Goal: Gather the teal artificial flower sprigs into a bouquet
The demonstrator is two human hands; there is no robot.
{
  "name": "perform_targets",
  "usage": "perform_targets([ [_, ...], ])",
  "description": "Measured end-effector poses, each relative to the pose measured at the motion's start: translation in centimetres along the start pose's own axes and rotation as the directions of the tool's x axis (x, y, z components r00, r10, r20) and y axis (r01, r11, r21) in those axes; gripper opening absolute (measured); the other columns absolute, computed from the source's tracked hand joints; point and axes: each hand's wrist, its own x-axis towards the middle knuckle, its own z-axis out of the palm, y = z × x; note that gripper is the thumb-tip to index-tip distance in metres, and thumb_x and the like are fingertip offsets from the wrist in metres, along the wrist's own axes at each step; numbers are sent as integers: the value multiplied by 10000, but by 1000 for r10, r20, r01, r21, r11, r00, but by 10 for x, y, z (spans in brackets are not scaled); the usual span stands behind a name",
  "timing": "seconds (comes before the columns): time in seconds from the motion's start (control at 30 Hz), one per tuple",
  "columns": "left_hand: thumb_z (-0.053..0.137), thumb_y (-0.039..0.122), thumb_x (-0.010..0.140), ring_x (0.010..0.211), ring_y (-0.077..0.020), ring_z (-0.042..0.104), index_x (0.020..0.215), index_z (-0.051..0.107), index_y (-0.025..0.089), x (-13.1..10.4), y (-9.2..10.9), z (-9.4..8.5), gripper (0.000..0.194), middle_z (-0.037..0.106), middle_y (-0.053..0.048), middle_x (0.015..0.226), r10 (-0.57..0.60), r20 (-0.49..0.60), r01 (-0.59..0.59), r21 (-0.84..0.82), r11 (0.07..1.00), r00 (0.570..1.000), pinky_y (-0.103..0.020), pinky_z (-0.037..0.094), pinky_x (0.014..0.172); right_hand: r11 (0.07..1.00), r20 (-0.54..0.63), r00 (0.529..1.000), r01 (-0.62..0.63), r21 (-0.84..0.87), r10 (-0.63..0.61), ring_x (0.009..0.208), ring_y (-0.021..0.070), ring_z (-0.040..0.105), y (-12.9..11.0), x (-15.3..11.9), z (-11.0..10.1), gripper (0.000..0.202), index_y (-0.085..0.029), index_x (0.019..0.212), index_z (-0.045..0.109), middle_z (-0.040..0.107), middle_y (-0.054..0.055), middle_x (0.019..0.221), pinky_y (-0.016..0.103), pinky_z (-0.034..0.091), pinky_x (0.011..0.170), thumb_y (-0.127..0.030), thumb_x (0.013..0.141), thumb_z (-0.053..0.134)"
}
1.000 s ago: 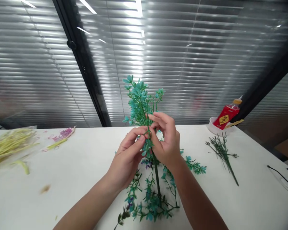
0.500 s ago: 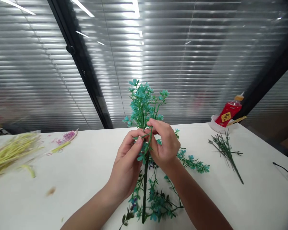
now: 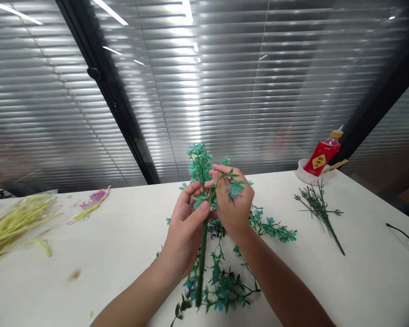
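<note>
My left hand [image 3: 184,227] is closed around an artificial plant with turquoise blossoms [image 3: 198,161], gripping it where the branches meet its thick green stem [image 3: 201,272]. The stem points down toward me. Against the same plant, my right hand [image 3: 236,206] has its thumb and fingers pinched on a thin branch, whose leafy turquoise tip [image 3: 236,187] droops over the hand. The exact pinch point is partly hidden by the fingers. Beneath both hands, loose turquoise and dark green sprigs [image 3: 228,288] lie on the white table [image 3: 122,254].
To the right lies a bunch of bare green stems [image 3: 322,211]. Behind it a red-labelled bottle [image 3: 323,154] leans in a white bowl [image 3: 303,175]. A black cord-like item [image 3: 404,236] is at the right edge. Yellow stems [image 3: 23,213] and a purple bundle [image 3: 97,197] lie left.
The plant has been lowered and its top tilted away, with its stem end shifted left. A leafy branch tip now bends out over my right hand. Both hands keep hold.
</note>
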Motion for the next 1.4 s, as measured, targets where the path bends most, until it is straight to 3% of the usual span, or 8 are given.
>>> perform_targets([
  [0.13, 889, 273, 646, 1111, -192, 619, 1244, 587, 247, 6, -5, 1, 671, 586, -53, 1342, 8, 4, -8, 55, 998, 1000, -266, 552, 865, 942, 19, 951, -310, 128, 310, 655, 131, 680, -3, 6, 0, 196, -207, 990, 689, 733, 26, 884, 248, 564, 545, -371, 901, 628],
  [0.23, 852, 207, 632, 1119, -218, 619, 1219, 600, 229, 15, -11, 2, 639, 580, -67, 1338, 12, -22, -9, 105, 994, 1000, -263, 564, 801, 893, 59, 904, -427, 144, 423, 684, 133, 664, 2, 9, -3, 268, -187, 892, 698, 721, 34, 872, 214, 516, 490, -451, 861, 667],
  [0.5, 662, 232, 794, 1230, -263, 575, 1215, 631, 228, 32, -83, -27, 422, 584, -104, 1347, 203, -68, -148, 469, 871, 977, -356, 537, 922, 805, 170, 807, -585, 98, 565, 926, 211, 696, 59, -23, -26, 287, -194, 915, 755, 749, 75, 983, 312, 587, 747, -463, 832, 700],
  [0.67, 610, 272, 860, 1208, -286, 601, 1141, 651, 222, 20, -116, -48, 288, 542, -144, 1349, 295, -29, -217, 612, 761, 955, -340, 592, 774, 787, 145, 791, -609, 92, 595, 949, 217, 706, 73, -57, -43, 278, -198, 935, 764, 753, 81, 991, 355, 583, 855, -450, 841, 693],
  [0.83, 580, 199, 909, 1212, -254, 610, 1138, 613, 216, 3, -120, -58, 232, 597, -144, 1268, 445, 204, -435, 741, 512, 872, -347, 606, 837, 915, 116, 910, -404, 24, 399, 985, 192, 675, 66, -80, -58, 199, -232, 914, 776, 688, 72, 1016, 311, 583, 824, -382, 905, 646],
  [1.07, 588, 136, 907, 1187, -240, 628, 1227, 585, 216, -2, -116, -61, 329, 603, -146, 1277, 489, 290, -496, 787, 368, 823, -357, 616, 862, 941, 137, 931, -330, -80, 338, 983, 175, 674, 56, -86, -62, 169, -261, 947, 770, 700, 50, 978, 298, 572, 844, -294, 945, 605],
  [1.23, 599, 100, 894, 1167, -235, 641, 1172, 639, 198, 3, -112, -65, 298, 647, -128, 1231, 534, 324, -514, 820, 253, 781, -400, 575, 963, 928, 180, 910, -364, -82, 373, 978, 164, 690, 62, -85, -66, 154, -264, 988, 766, 728, 38, 983, 290, 568, 872, -279, 933, 623],
  [1.4, 590, 52, 884, 1149, -223, 645, 1161, 650, 184, 4, -113, -67, 312, 649, -136, 1220, 558, 371, -544, 819, 180, 742, -374, 569, 948, 818, 155, 811, -575, 26, 565, 908, 155, 717, 65, -85, -65, 151, -243, 947, 766, 759, 34, 970, 279, 589, 840, -349, 897, 671],
])
